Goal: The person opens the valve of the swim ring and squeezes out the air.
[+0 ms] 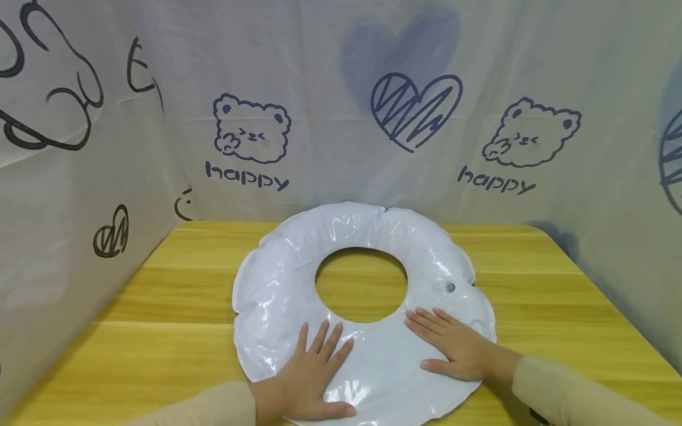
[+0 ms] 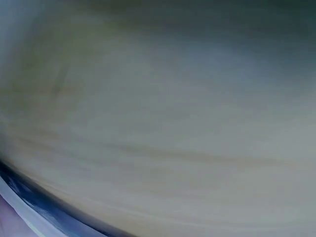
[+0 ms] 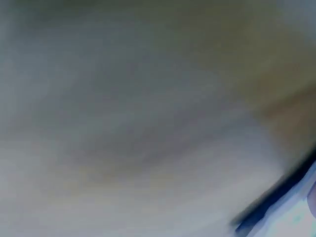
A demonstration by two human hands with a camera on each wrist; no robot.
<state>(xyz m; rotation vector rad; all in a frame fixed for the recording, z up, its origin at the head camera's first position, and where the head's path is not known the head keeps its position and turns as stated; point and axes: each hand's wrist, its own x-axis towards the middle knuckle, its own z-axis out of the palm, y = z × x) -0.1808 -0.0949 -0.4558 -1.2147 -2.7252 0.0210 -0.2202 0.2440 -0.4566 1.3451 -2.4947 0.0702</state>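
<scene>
A white inflatable swim ring (image 1: pixel 277 278) lies on the wooden table, partly filled, its near part flatter and wrinkled. My left hand (image 1: pixel 311 378) rests on the ring's near left part with the fingers spread straight. On the near right part lies my right hand (image 1: pixel 455 346), palm down, fingers straight and thumb apart. A small round valve (image 1: pixel 450 287) shows on the ring just beyond the right hand. Both wrist views are blurred, and neither shows fingers clearly.
The yellow wooden table (image 1: pixel 176 284) shows around the ring and through its hole. White cloth (image 1: pixel 330 148) with drawn bears, hearts and the word "happy" hangs behind the table, with more cloth at both sides.
</scene>
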